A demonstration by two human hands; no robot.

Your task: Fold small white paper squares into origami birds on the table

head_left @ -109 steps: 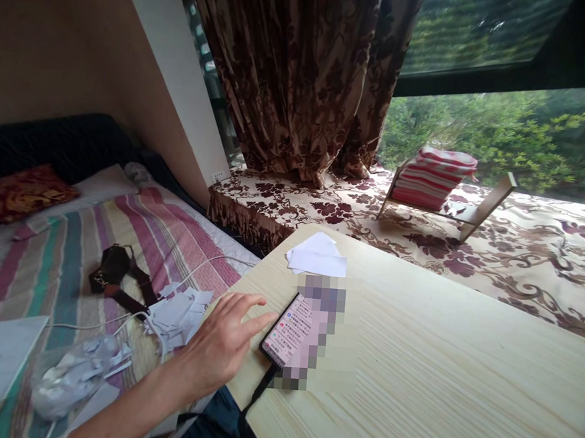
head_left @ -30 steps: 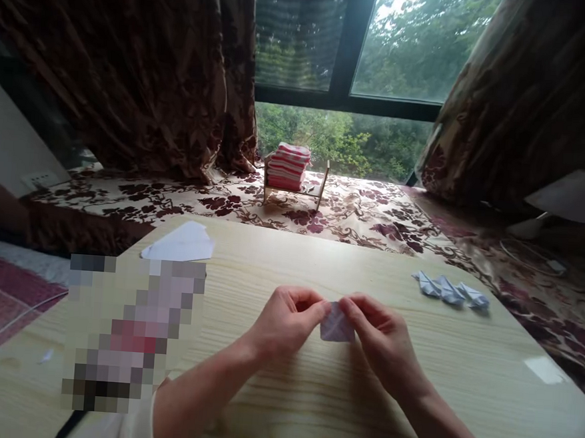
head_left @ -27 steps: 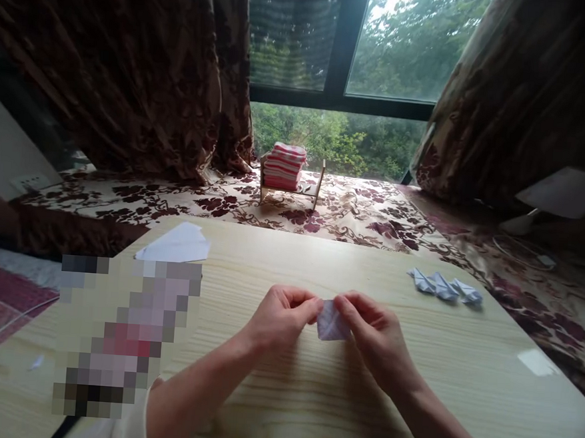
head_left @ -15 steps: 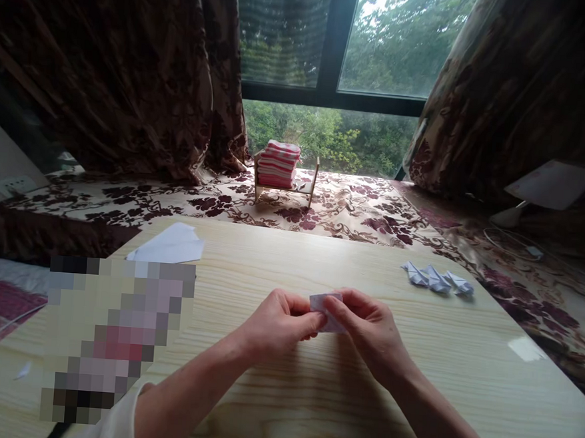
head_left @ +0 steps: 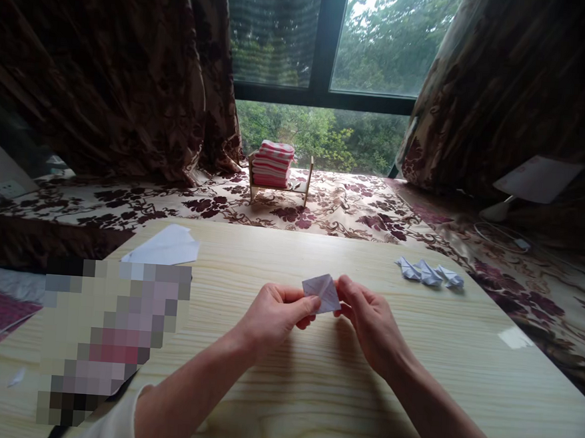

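A small folded piece of pale paper (head_left: 321, 292) is held just above the light wooden table (head_left: 310, 394), near its middle. My left hand (head_left: 274, 314) pinches its lower left edge between thumb and fingers. My right hand (head_left: 371, 320) pinches its right side, fingers curled. Both forearms reach in from the bottom edge.
A stack of white paper sheets (head_left: 163, 247) lies at the table's far left, above a blurred-out patch. Several small folded paper pieces (head_left: 429, 272) sit at the far right. A striped cloth bundle in a wooden rack (head_left: 275, 166) stands on the floral window seat beyond.
At first my left hand was reaching toward a phone at the bed side. Now both hands pinch the folded paper, which has been turned and lifted slightly over the last second.
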